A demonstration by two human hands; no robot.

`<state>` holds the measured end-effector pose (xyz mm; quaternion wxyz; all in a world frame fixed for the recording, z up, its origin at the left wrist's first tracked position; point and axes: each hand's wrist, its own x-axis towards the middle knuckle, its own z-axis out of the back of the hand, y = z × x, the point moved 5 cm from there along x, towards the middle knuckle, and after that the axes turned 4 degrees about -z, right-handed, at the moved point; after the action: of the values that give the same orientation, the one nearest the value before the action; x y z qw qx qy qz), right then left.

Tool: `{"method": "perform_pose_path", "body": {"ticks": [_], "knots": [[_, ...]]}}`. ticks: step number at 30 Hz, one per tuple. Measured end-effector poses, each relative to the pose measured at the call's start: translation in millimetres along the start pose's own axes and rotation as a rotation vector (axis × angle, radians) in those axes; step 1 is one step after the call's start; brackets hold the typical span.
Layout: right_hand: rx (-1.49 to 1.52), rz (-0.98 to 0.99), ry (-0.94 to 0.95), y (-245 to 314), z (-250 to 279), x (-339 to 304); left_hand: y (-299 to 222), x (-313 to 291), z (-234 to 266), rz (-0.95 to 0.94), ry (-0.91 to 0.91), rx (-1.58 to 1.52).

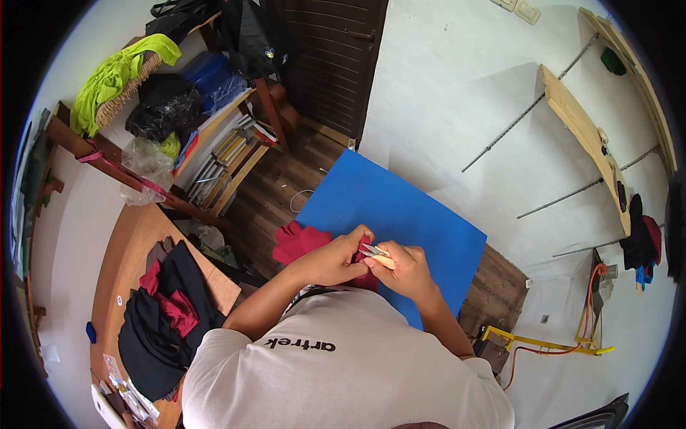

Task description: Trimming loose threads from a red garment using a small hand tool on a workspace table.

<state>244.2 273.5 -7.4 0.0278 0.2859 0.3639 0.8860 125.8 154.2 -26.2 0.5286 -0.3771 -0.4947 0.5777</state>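
My left hand point(334, 259) is closed on a dark red cloth point(301, 242), pinching part of it between thumb and fingers. The rest of that cloth spreads out to the left of the hand, and a part hangs below it near my body. In my closed right hand point(409, 272) is a pair of thread snips point(383, 259) with a pale yellow grip. Their metal tips point left at the cloth by my left fingers; whether the blades touch it is too small to tell. Both hands are over the near part of a blue tabletop point(400, 204).
To the left, a wooden table point(118, 261) bears a heap of black and dark red cloth point(161, 329). Behind it stands a shelf unit point(271, 114) with bags and rods. Wall shelves point(582, 136) and a yellow metal frame point(536, 339) with an orange hose are on the right.
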Motion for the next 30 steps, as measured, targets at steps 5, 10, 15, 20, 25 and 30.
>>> {"method": "perform_pose_path", "body": {"ticks": [5,10,15,20,25,30], "knots": [[-0.004,0.014,-0.017,0,1,0,-2,2,-1,-0.009,0.010,0.055],[0.006,0.016,-0.018,-1,-1,-1,-1,1,0,-0.009,0.011,0.066],[0.037,-0.040,-0.032,-9,-5,-1,9,7,-1,-0.003,0.002,-0.027],[0.100,-0.086,-0.084,-24,-13,-6,28,12,0,0.081,-0.027,-0.080],[0.651,-0.584,-0.213,-62,-19,-16,34,12,-1,-0.002,-0.041,-0.088],[0.377,-0.438,-0.112,-42,-14,-7,31,11,-5,0.064,-0.008,-0.066]]}}
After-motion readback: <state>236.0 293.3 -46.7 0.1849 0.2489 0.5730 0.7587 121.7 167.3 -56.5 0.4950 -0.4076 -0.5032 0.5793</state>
